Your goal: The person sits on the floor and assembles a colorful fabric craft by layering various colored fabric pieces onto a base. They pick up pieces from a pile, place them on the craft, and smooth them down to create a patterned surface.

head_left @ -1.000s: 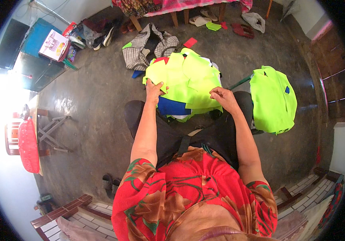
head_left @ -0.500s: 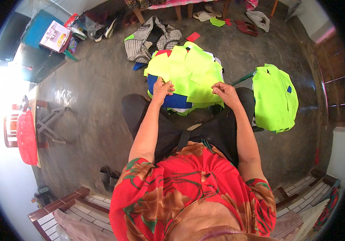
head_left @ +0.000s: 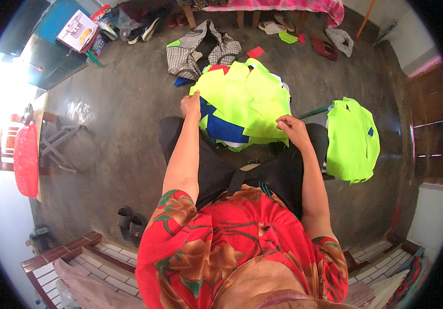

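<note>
In front of my knees lies a heap of neon yellow-green cloth pieces (head_left: 242,95), with blue cloth (head_left: 226,129) showing at its near left side and a bit of red cloth (head_left: 218,69) at the far edge. My left hand (head_left: 191,104) is at the heap's left edge, its fingers closed on a corner of a neon cloth piece. At the near right edge, my right hand (head_left: 294,130) has its fingers drawn together against the neon cloth; what they pinch is too small to make out. A second neon cloth stack (head_left: 353,141) sits to the right of my knee.
A checked grey garment (head_left: 185,54) lies beyond the heap, near a red scrap (head_left: 255,52). Shoes (head_left: 143,32) and a white plastic bag (head_left: 340,42) are on the far floor. At left stand a red basin (head_left: 27,160) and a folding-leg table (head_left: 59,147).
My left hand has moved left and slightly away from me to the heap's left edge, and more blue cloth shows there. My right hand stays near the right edge. The view has shifted slightly.
</note>
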A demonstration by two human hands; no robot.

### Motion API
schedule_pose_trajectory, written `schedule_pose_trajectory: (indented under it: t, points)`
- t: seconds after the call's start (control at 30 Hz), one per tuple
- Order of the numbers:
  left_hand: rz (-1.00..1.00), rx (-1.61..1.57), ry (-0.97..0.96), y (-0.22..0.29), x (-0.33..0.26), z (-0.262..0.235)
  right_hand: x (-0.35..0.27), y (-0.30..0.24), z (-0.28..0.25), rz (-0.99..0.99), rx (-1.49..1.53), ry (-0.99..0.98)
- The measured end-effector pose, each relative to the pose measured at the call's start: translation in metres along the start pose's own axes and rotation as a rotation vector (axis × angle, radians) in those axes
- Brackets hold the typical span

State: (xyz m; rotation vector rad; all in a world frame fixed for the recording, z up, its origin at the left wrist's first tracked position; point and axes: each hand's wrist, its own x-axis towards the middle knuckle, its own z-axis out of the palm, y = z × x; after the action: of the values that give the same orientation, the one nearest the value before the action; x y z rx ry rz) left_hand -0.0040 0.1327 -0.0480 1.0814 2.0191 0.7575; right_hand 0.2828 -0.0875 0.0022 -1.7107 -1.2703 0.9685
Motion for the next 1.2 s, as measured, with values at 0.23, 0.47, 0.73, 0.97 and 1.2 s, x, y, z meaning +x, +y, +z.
schedule_pose_trajectory:
  t: [0.23,0.47,0.73,0.97,1.2]
  points:
    - [-0.036,-0.068,-0.093,-0.008,0.037,0.021,0.000,0.001,0.002,0.027,-0.010,0.000]
    - [0.290,0.115,0.132,-0.016,0.027,0.037,0.002,0.001,0.002,0.046,-0.033,-0.035]
    - [0.590,0.230,0.079,-0.003,-0.004,0.031,0.002,0.004,0.003,0.056,-0.039,-0.034]
    - [0.366,0.177,0.022,0.004,-0.016,0.021,-0.001,0.000,0.003,0.024,-0.051,-0.014]
    - [0.807,0.399,0.217,-0.005,-0.033,0.015,0.000,-0.004,0.003,0.015,-0.086,-0.016]
